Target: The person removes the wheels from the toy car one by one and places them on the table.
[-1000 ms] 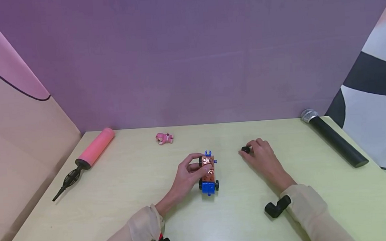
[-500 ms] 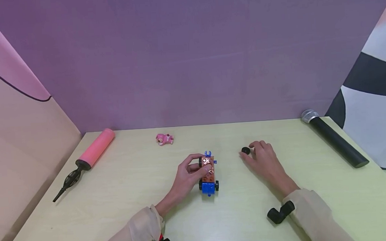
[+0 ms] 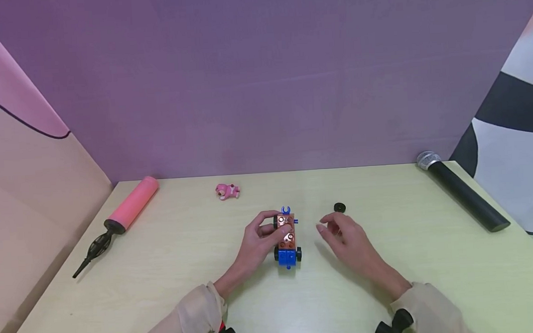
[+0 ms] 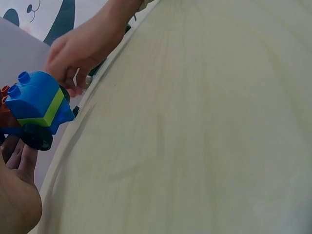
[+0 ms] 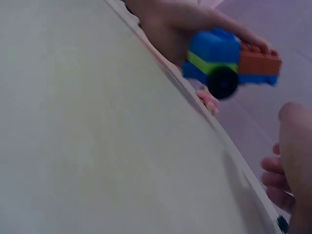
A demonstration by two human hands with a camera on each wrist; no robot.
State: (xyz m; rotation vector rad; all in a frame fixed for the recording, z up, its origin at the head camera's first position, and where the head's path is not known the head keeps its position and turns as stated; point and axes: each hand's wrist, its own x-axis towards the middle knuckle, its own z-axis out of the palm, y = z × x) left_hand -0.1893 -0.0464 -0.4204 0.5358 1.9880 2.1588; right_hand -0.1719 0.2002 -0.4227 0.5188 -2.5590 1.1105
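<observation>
My left hand (image 3: 258,241) grips a toy block car (image 3: 286,241) by its left side, thumb on its studded top. The car has a blue end with a lime stripe, an orange-brown studded middle and black wheels. A bare blue axle stub (image 3: 296,221) sticks out at its far right. In the right wrist view the car (image 5: 214,61) appears raised, side-on. My right hand (image 3: 349,242) hovers right of the car, fingers loosely bent with nothing between them. Just beyond its knuckles a loose black wheel (image 3: 339,207) lies on the table.
A small pink bear figure (image 3: 227,191) lies at the back of the table (image 3: 183,216). Far left is a pink hand pump (image 3: 135,203) with a black nozzle; far right, a black microphone (image 3: 467,196). A purple wall (image 3: 262,81) stands behind.
My right hand has come away from the black wheel, leaving it on the table, and moved left and nearer, toward the car. The left hand and car are almost unmoved.
</observation>
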